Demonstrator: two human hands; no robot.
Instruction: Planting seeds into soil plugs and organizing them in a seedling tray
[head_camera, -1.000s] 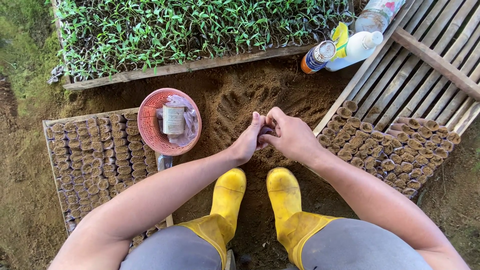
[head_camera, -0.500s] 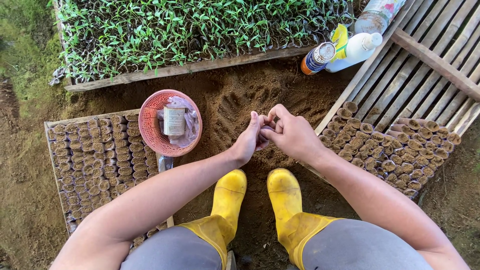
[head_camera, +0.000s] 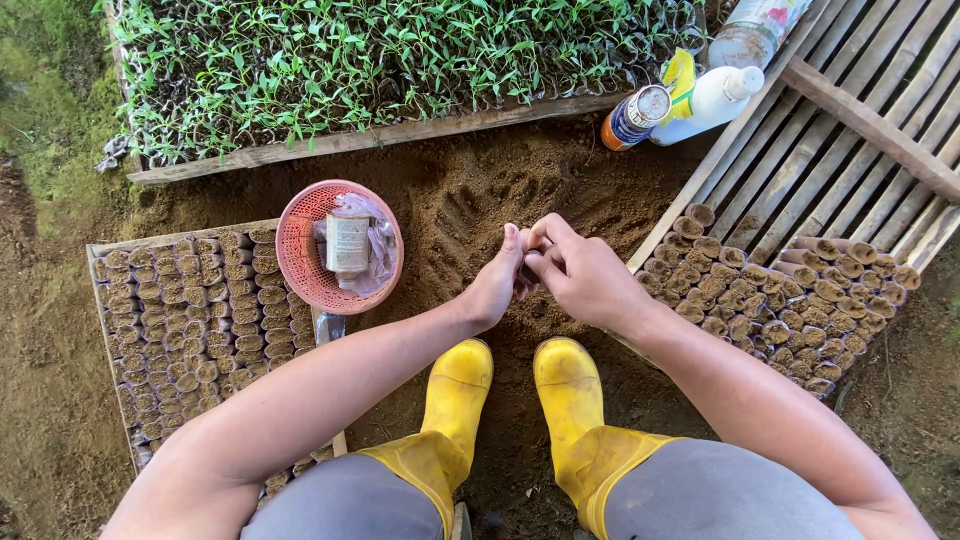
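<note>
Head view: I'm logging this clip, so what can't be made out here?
- What the left hand and right hand pinch: hidden by the fingers.
- Contents of the pink basket: crumpled wrapping covers them.
- Top bottle: cut by the frame's upper edge.
- Small pots: too small to see their fill.

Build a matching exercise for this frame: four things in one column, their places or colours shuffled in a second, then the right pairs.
Things:
1. pink basket
2. rubber boots
3. seedling bed
4. white bottle

Places or colours:
A. yellow, below the joined hands
B. green, along the top behind a wooden plank
C. resting on the tray of soil-filled pots at left
D. lying at the edge of the bamboo slats, top right

Pairs: 1-C, 2-A, 3-B, 4-D
</note>
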